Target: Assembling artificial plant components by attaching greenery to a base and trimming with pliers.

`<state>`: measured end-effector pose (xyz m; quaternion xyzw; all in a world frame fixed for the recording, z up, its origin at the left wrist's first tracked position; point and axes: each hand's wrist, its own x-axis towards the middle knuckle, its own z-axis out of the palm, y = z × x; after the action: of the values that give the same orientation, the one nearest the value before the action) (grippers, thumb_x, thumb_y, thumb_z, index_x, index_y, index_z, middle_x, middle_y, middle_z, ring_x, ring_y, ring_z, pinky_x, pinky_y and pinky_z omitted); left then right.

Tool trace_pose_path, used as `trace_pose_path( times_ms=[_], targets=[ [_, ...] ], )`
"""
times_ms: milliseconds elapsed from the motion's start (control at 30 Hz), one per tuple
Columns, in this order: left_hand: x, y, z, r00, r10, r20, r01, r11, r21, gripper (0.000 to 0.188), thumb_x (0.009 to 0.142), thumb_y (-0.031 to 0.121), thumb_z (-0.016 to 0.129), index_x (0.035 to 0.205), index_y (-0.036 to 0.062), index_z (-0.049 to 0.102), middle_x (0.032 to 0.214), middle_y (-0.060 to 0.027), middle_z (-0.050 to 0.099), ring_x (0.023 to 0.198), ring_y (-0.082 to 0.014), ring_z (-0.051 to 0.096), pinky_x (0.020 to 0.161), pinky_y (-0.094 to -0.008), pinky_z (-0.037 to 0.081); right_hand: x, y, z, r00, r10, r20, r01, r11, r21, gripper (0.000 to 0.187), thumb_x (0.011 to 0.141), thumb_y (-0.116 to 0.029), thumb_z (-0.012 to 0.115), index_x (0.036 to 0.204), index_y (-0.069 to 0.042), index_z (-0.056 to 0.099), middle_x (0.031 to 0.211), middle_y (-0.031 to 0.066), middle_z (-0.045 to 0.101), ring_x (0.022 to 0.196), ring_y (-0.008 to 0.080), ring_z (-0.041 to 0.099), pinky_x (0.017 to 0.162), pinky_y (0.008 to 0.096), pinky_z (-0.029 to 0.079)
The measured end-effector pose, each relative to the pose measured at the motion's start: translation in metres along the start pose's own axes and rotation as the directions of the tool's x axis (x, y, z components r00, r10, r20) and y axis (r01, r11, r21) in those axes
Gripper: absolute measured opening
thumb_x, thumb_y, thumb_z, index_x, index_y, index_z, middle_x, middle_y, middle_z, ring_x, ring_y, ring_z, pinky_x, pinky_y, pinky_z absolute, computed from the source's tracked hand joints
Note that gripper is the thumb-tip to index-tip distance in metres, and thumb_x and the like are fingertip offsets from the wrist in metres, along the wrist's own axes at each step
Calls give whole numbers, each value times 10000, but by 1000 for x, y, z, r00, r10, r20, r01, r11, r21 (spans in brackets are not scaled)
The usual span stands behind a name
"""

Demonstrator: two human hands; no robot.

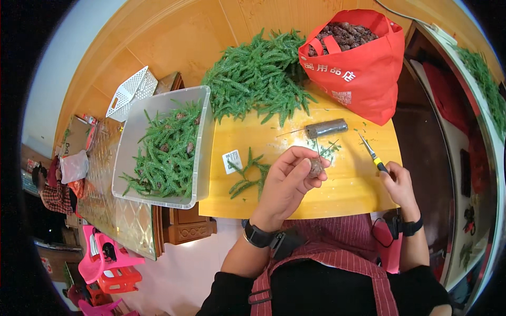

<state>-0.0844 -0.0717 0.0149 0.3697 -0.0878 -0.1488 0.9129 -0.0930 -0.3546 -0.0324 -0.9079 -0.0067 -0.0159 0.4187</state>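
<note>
My left hand (289,181) is raised over the yellow table, its fingers closed on a small brown pine cone (316,168). A thin dark wire stands up from the cone. At the right edge of the table my right hand (399,184) grips the yellow-and-black handle of long-nosed pliers (373,154), whose tips point up and left. Between the hands and the red bag lies a dark brown roll wrapped in clear plastic (327,128), with a thin wire sticking out to its left. Left of my left hand rests a green artificial pine sprig (247,176).
A translucent bin (120,158) holds green sprigs with pine cones. Behind, green sprigs (258,73) are heaped beside a red bag (363,79) full of pine cones. A white label (232,161) and green scraps lie on the yellow table (337,195). Pink chairs (108,258) stand lower left.
</note>
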Motion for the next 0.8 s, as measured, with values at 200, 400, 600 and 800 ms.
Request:
trace_pose_path(
  times_ms=[200,400,600,800],
  targets=[
    [2,-2,1,1000,-19,14,20,1000,-17,178,889,207,483,990,61,496,939,-137,565,739,-147,540,612,-208,447,-12,-70,-13,954,-195,226,147,966,210,123,673,-109,594,649,-1,539,601,37,539,602,111,505,549,235,380],
    [1,-1,4,999,-43,30,44,999,-10,186,889,219,484,986,61,495,914,-132,579,716,-145,538,594,-207,435,-3,-92,-13,861,-492,131,482,870,100,152,573,-65,637,619,-5,505,609,96,532,791,297,596,697,330,460],
    [-1,-1,2,997,-78,-3,78,997,-21,177,884,211,494,984,66,492,881,-122,598,707,-150,558,602,-221,449,2,-93,-6,816,-571,92,569,821,54,179,553,-62,659,603,-9,496,595,98,518,760,305,595,704,348,470],
    [-2,-1,-4,995,-98,2,98,994,-48,158,878,192,503,972,65,493,874,-127,603,706,-151,561,621,-233,461,3,-95,-5,797,-600,66,602,798,-7,188,552,-68,667,599,-11,494,582,92,508,717,301,589,693,344,478]
  ],
)
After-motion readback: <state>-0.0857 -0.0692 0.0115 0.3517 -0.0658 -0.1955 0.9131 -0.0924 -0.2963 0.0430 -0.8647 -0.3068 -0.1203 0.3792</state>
